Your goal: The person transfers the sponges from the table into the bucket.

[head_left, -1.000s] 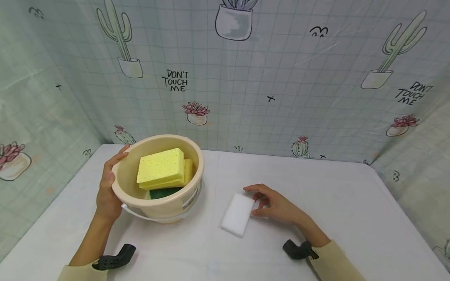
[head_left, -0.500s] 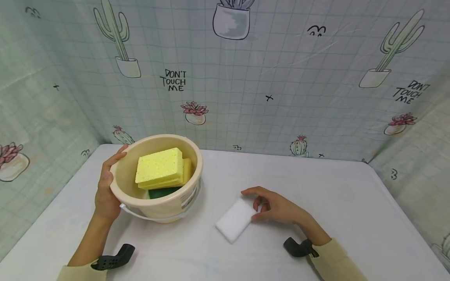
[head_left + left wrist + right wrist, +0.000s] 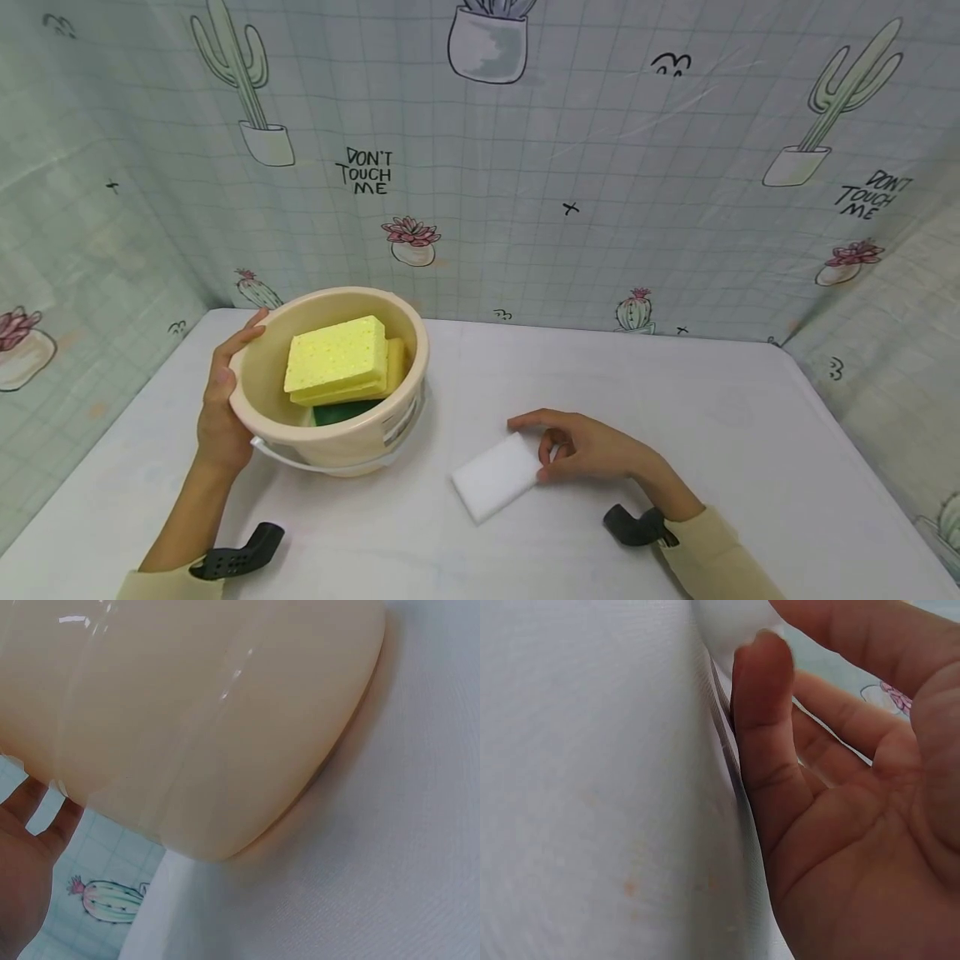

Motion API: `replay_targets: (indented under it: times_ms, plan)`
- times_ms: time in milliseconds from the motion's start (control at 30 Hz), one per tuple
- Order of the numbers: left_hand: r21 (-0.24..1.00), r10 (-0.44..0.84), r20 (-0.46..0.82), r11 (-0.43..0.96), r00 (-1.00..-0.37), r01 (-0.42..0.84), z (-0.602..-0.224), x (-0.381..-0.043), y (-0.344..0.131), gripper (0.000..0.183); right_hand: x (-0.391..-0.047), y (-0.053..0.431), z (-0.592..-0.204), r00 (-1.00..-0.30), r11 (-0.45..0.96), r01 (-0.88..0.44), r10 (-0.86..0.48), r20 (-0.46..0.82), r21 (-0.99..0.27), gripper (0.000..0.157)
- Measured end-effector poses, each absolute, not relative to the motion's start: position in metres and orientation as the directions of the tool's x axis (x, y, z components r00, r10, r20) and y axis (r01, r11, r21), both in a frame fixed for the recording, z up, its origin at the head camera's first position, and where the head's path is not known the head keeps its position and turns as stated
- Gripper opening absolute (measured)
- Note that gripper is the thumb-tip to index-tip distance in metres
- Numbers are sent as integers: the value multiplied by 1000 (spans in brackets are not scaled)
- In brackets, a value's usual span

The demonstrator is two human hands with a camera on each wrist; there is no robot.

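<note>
A cream bucket (image 3: 330,442) stands at the left of the table, and my left hand (image 3: 225,400) holds its outer left side, below the rim. In the left wrist view the fingers (image 3: 64,821) reach behind the bucket wall (image 3: 202,735). Yellow sponges (image 3: 337,358) are stacked inside, above something dark green (image 3: 345,412). A white rectangular sponge (image 3: 495,479) lies to the right of the bucket. My right hand (image 3: 592,446) pinches its right end between index finger and thumb. The right wrist view catches only part of this sponge (image 3: 731,626).
A white cloth covers the table (image 3: 637,375). Behind it and along the sides hangs a curtain (image 3: 495,167) printed with cacti. The bucket's white handle (image 3: 322,467) hangs down on its near side.
My right hand has moved slightly nearer, and the white sponge has turned clockwise with its near end swinging left. My left hand has stayed on the bucket.
</note>
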State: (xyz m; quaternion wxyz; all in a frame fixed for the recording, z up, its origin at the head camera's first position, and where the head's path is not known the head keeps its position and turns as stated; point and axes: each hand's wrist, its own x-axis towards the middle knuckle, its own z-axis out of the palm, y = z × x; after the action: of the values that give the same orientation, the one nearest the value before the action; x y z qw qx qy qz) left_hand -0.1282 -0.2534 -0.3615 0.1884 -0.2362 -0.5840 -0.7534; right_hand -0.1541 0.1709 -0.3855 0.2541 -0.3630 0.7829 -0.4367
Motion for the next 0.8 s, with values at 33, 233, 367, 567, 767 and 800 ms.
replay_targets:
  times_ms: [33, 233, 367, 567, 767, 800]
  plan:
    - [791, -8, 576, -246, -818, 560, -361, -128, -254, 47, -153, 170, -383, -603, 354, -350, -793, -81, -867, 59]
    - [790, -3, 577, -251, -817, 559, -361, -128, -254, 47, -151, 168, -376, -588, 344, -353, -805, -80, -870, 56]
    - [788, -3, 576, -263, -818, 556, -361, -129, -253, 47, -151, 169, -377, -587, 341, -342, -805, -84, -876, 55]
    - [787, -2, 577, -267, -817, 556, -361, -128, -253, 47, -152, 169, -380, -593, 338, -297, -798, -105, -893, 54]
    - [786, -5, 580, -259, -815, 561, -362, -128, -253, 47, -152, 169, -381, -593, 306, -238, -798, -111, -922, 52]
    - [787, -5, 580, -257, -815, 561, -362, -129, -253, 47, -152, 169, -381, -592, 301, -232, -798, -111, -925, 52]
